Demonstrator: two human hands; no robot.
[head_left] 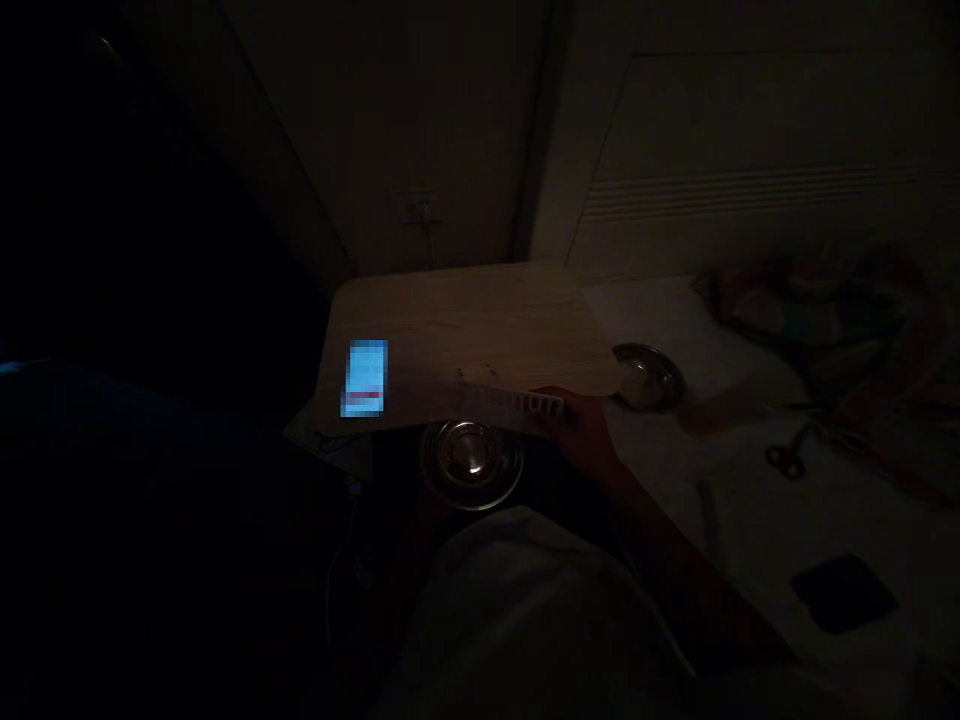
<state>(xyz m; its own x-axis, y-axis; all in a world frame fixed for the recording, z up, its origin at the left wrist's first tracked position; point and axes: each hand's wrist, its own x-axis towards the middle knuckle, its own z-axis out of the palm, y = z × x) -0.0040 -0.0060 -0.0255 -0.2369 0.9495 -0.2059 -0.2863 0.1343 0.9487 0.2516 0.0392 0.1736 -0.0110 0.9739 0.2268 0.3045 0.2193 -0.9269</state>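
The light is very dim. My right hand (pixel 581 430) is closed around one end of a flat pale strip (pixel 517 402) with a row of dark slots along its edge. The strip lies low over the front edge of the wooden tabletop (pixel 450 320), and its far end fades into blur. A few dark specks (pixel 489 370) are just beyond it. Below that edge, above my lap, is a round shiny metal bowl (pixel 472 465). My left hand (pixel 435 510) shows only faintly at the bowl's lower left rim and appears to grip it; its fingers are mostly lost in darkness.
A lit phone (pixel 364 378) rests at the tabletop's left. Another metal bowl (pixel 649 377) stands at its right, on a white sheet. Red-handled scissors (pixel 785 460), a dark flat pad (pixel 844 593) and rumpled patterned cloth (pixel 817 310) lie further right. A wall socket (pixel 418 207) holds a plugged cable.
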